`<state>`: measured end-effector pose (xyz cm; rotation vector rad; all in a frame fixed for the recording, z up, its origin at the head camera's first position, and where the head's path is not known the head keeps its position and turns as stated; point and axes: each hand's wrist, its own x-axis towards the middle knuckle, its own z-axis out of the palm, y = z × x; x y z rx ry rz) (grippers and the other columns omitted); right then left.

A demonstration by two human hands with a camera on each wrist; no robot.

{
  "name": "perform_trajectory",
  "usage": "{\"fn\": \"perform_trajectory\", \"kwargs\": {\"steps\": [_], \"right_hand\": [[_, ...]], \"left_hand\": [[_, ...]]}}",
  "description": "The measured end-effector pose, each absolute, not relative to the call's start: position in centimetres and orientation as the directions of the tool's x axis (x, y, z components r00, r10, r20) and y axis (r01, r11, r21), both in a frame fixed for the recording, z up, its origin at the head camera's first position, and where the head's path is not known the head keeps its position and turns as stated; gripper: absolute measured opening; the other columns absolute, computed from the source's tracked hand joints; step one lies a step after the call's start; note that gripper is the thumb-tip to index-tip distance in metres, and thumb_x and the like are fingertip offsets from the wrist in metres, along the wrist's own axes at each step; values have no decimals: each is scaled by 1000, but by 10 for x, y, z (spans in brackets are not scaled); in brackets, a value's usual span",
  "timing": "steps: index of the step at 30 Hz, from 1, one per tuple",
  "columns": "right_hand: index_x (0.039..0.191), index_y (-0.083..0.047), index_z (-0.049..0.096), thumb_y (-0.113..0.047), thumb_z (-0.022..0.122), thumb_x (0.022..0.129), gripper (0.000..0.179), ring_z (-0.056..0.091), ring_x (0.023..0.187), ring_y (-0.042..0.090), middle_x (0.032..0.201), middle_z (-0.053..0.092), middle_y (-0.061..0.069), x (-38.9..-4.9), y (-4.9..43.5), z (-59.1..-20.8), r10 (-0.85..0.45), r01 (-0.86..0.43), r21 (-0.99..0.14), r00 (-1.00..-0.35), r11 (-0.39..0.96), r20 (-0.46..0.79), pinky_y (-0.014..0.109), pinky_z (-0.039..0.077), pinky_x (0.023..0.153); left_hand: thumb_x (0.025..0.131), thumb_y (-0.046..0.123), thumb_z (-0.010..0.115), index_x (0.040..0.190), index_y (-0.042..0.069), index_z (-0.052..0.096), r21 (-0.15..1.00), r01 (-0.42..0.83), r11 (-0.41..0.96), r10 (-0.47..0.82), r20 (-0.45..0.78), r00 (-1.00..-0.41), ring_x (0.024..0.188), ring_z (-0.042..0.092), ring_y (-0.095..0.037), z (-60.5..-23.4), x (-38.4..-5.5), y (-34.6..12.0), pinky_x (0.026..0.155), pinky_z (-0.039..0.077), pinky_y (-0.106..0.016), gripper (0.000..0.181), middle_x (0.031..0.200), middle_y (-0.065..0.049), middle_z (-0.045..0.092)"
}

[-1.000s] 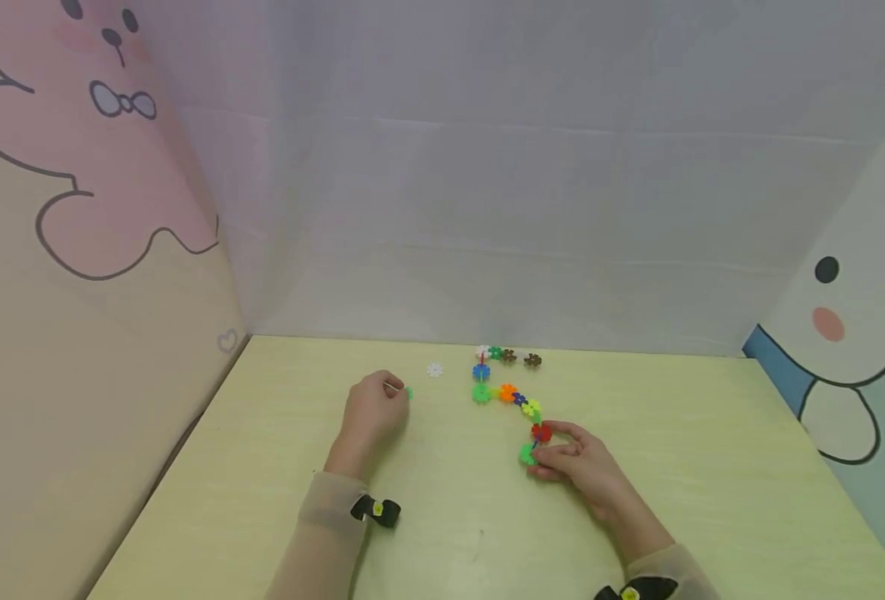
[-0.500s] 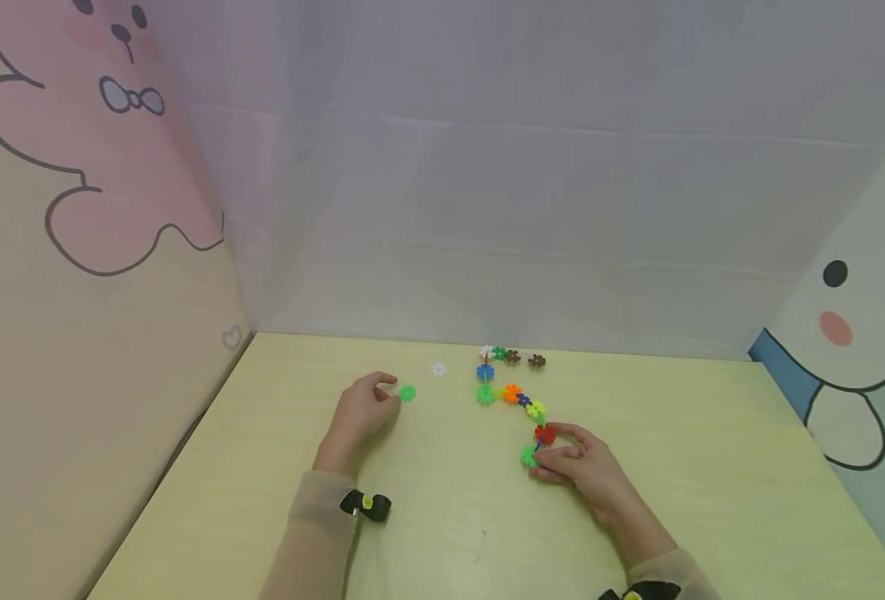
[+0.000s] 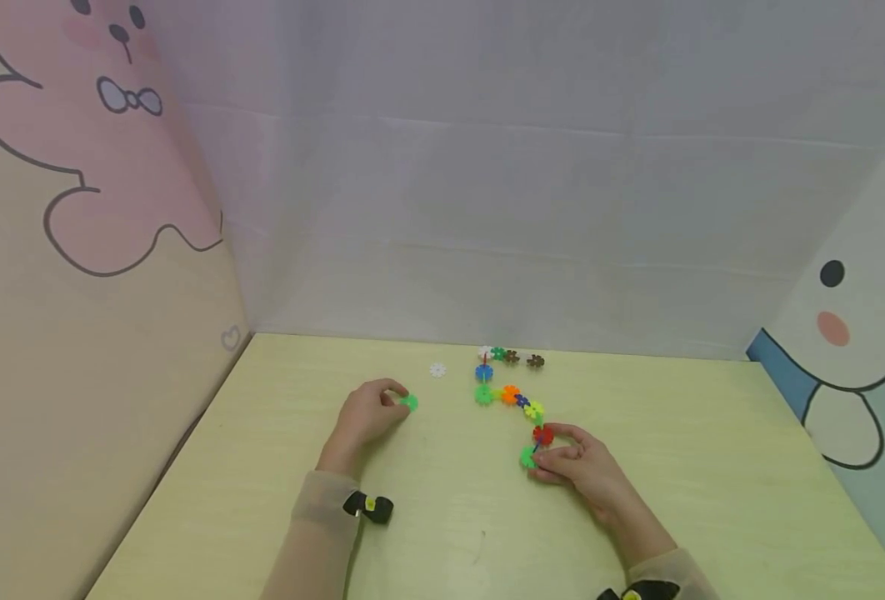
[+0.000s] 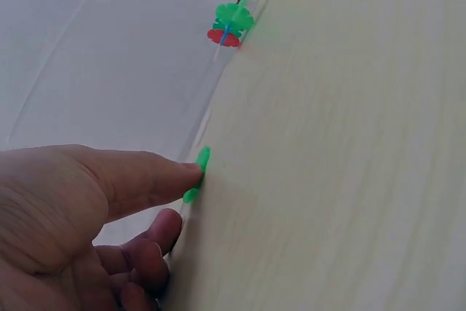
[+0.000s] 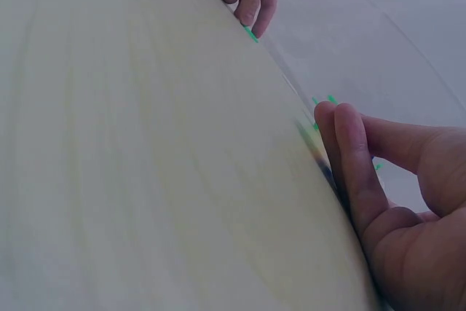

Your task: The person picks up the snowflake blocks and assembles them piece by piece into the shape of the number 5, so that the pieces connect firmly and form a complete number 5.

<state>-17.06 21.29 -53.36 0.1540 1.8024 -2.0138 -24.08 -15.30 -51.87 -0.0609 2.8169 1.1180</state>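
Observation:
My left hand (image 3: 367, 414) is at the left of the table, its thumb and index finger at a loose green snowflake disc (image 3: 410, 402). In the left wrist view a fingertip covers part of that disc (image 4: 198, 174), and the curled fingers sit below. My right hand (image 3: 581, 467) holds the near end of a chain of interlocking snowflake discs (image 3: 511, 394). Its thumb is by the end green disc (image 3: 528, 457) and a blue one on edge, while the index finger touches the red disc (image 3: 542, 435). The right wrist view hides most of the chain behind the fingers.
A loose white disc (image 3: 438, 370) lies behind the left hand. The chain's far end bends right, with brown discs (image 3: 536, 361) near the back curtain (image 3: 450, 250). Printed panels (image 3: 112, 192) flank the pale wooden table (image 3: 450, 517).
The left fingers draw away from the green disc, then come back to it. The disc has shifted slightly toward the near side. The right hand stays on the chain's end.

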Motion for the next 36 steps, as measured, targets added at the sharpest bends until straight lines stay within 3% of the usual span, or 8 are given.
{"fn": "perform_trajectory", "kwargs": {"steps": [10, 21, 28, 36], "right_hand": [[155, -1, 30, -5, 71, 94, 73, 79, 90, 25, 96, 78, 8, -171, 214, -536, -244, 379, -924, -902, -54, -356, 34, 62, 87], [155, -1, 30, -5, 69, 95, 71, 79, 91, 26, 99, 77, 10, -172, 212, -534, -229, 380, -923, -905, -63, -357, 34, 62, 87], [154, -1, 31, -4, 70, 95, 71, 79, 90, 26, 97, 77, 10, -172, 211, -534, -220, 376, -924, -910, -73, -353, 34, 62, 87], [154, -1, 30, -4, 71, 94, 73, 79, 89, 25, 94, 77, 9, -172, 211, -534, -215, 367, -927, -914, -75, -344, 33, 62, 86]], "left_hand": [[88, 25, 76, 98, 15, 64, 718, -11, 696, 150, -161, -976, 82, 57, -18, -512, -235, -133, 71, 46, -30, 19, 91, -2, 63], [88, 22, 74, 91, 21, 69, 768, 99, 632, 343, -163, -925, 75, 59, -15, -511, -228, -86, 67, 50, -28, 6, 86, 2, 67], [90, 23, 74, 88, 23, 72, 807, 181, 562, 462, -125, -878, 61, 61, -10, -512, -216, -54, 57, 54, -28, 4, 81, 5, 69], [91, 23, 74, 83, 21, 78, 744, 308, 592, 537, -79, -840, 50, 58, -4, -515, -208, -36, 54, 51, -22, 9, 67, 10, 69]]}}
